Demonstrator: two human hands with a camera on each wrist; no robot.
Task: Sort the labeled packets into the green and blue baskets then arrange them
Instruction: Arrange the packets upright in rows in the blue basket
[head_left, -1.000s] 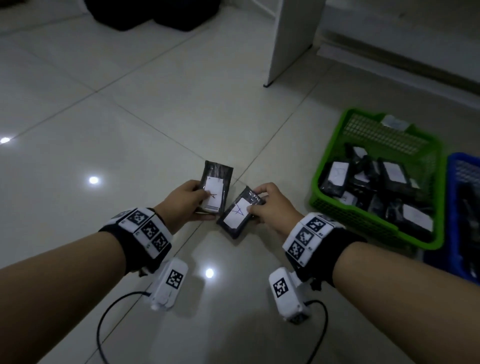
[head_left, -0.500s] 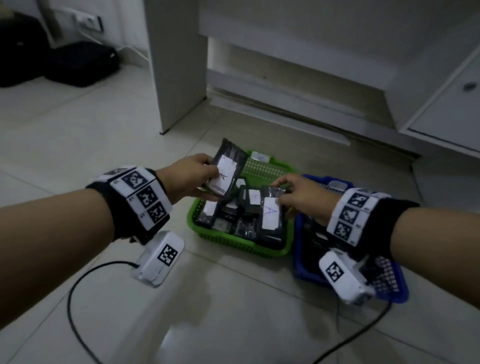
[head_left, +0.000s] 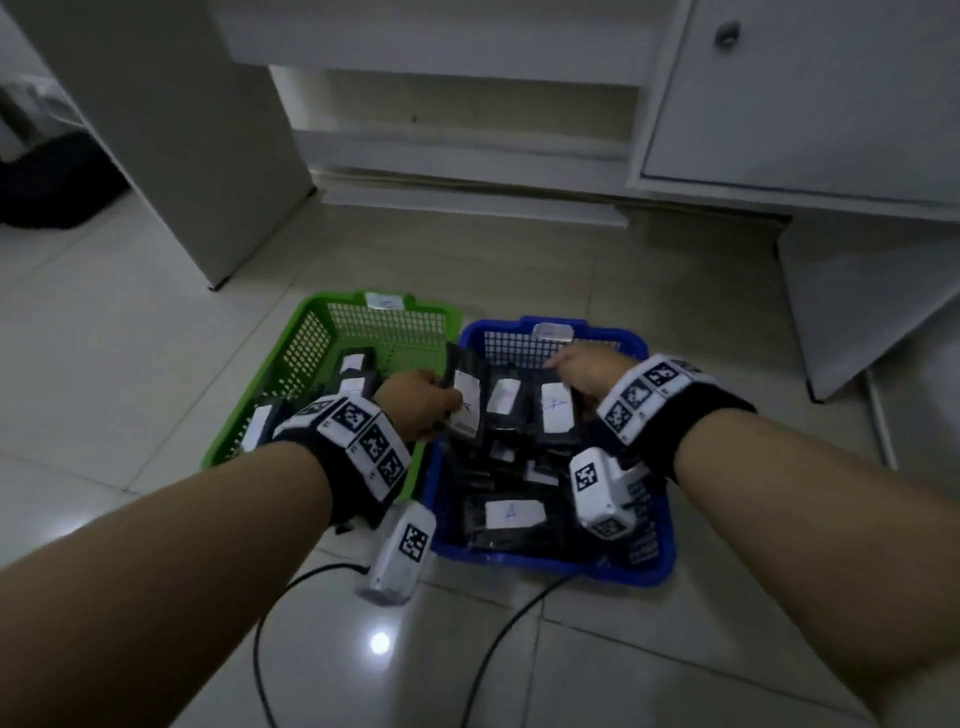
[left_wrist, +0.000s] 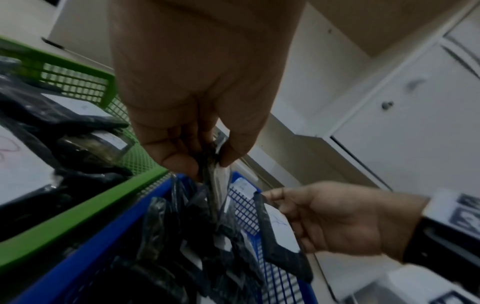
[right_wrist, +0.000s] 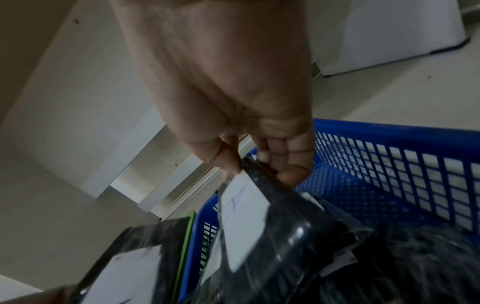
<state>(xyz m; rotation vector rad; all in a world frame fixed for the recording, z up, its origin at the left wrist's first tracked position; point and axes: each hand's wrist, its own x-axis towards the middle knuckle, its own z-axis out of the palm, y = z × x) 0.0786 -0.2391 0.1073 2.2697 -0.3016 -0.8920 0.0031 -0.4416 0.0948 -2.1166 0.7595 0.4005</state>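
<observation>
A green basket (head_left: 317, 332) and a blue basket (head_left: 662, 564) stand side by side on the floor, both holding several black packets with white labels. My left hand (head_left: 421, 405) pinches a black labeled packet (head_left: 466, 402) upright over the blue basket's left wall. My right hand (head_left: 584, 371) pinches the top edge of another black labeled packet (head_left: 555, 408) inside the blue basket. In the left wrist view my left fingers (left_wrist: 179, 158) clamp the packet (left_wrist: 213, 185) above the blue rim (left_wrist: 109, 218). In the right wrist view, thumb and fingers (right_wrist: 291, 174) grip the packet (right_wrist: 259, 226).
White cabinet furniture (head_left: 779, 104) stands right behind the baskets, with a panel leg (head_left: 197, 156) at the left. A dark bag (head_left: 47, 182) lies far left. Wrist-camera cables (head_left: 291, 613) trail over the tiled floor in front of the baskets.
Both hands carried their packets from the bare floor rightward to the baskets. The left packet now hangs at the blue basket's left wall and the right packet is down inside the blue basket.
</observation>
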